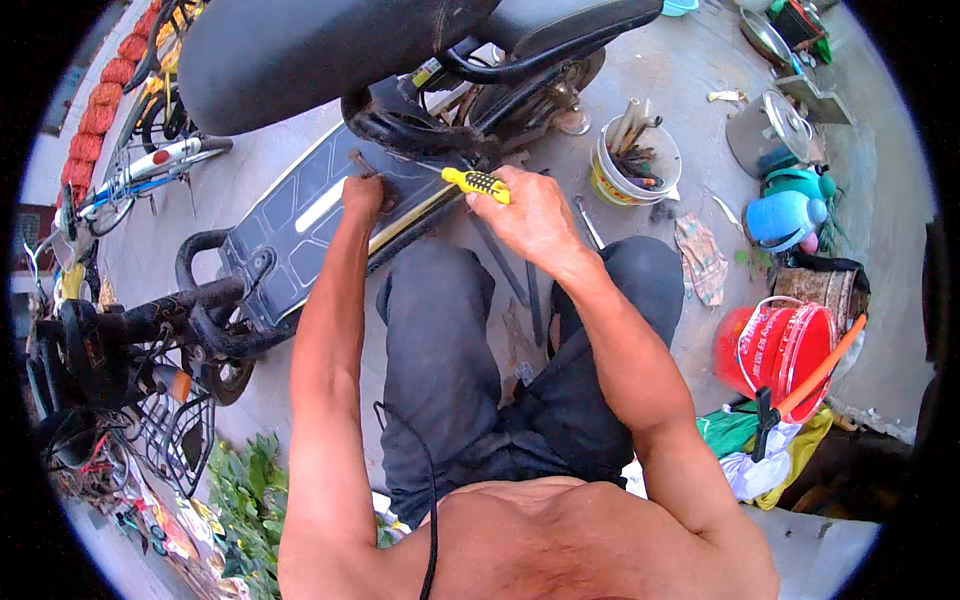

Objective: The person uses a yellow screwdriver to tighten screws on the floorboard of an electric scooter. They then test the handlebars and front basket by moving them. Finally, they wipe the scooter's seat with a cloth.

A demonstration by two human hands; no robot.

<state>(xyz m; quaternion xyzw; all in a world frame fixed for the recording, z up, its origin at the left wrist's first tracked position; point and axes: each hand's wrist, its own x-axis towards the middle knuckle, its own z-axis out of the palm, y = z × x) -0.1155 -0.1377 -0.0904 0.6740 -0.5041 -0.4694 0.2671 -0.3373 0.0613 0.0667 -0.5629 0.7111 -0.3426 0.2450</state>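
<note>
A yellow-and-black screwdriver (478,184) is in my right hand (528,212), its fingers wrapped round the handle. The shaft points left, toward the side of a black electric scooter's footboard (268,222), below the seat (300,60). Over the footboard, my left hand (363,194) is closed. A short brownish piece shows just beyond its fingers, too small to name. Whether the screwdriver's tip touches the scooter cannot be made out. My knees are bent close to the scooter's near side.
Right of the scooter stands a white bucket (608,188) of tools, with a metal tool (590,225) lying near it. Farther right are a lidded metal pot (760,142), a blue jug (780,218), a rag (701,262) and a red bucket (765,350). Bicycles (150,165) stand at the left.
</note>
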